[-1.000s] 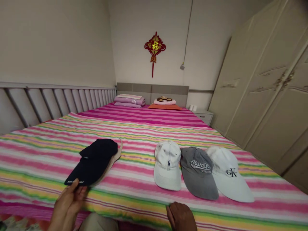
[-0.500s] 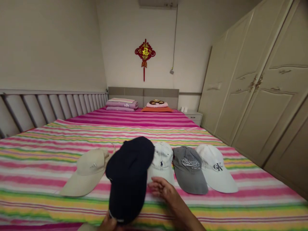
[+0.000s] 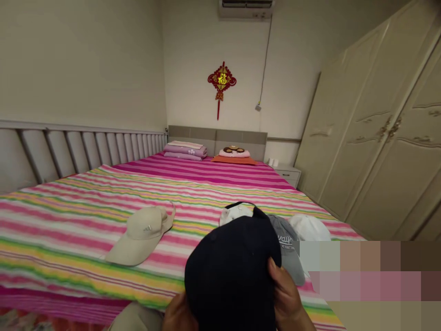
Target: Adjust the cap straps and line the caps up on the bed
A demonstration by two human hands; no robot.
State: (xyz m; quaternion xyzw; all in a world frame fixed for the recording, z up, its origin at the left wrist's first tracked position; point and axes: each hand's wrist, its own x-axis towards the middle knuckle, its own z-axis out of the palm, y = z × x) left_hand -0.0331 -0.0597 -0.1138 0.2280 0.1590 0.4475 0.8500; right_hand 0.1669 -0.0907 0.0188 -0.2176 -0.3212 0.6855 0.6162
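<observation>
A dark navy baseball cap [image 3: 234, 271] is held up close to me, over the near side of the bed. My left hand [image 3: 178, 313] grips its lower left side, and my right hand [image 3: 287, 296] closes on its right edge with the thumb on top. Partly hidden behind it are a white cap [image 3: 237, 212], a grey cap [image 3: 291, 257] with white lettering and another white cap [image 3: 310, 226]. A beige cap [image 3: 143, 234] lies by itself to the left on the striped sheet.
The striped bed [image 3: 69, 220] reaches back to a grey headboard [image 3: 191, 133] with folded bedding [image 3: 185, 151]. A metal rail [image 3: 79, 138] runs along the left. A wardrobe [image 3: 358, 138] stands at the right. My knee [image 3: 138, 317] shows below, and blurred squares cover the lower right.
The navy cap has come nearer and to the right, now covering part of the other caps. My right hand, free before, has taken hold of it. The view has turned slightly left.
</observation>
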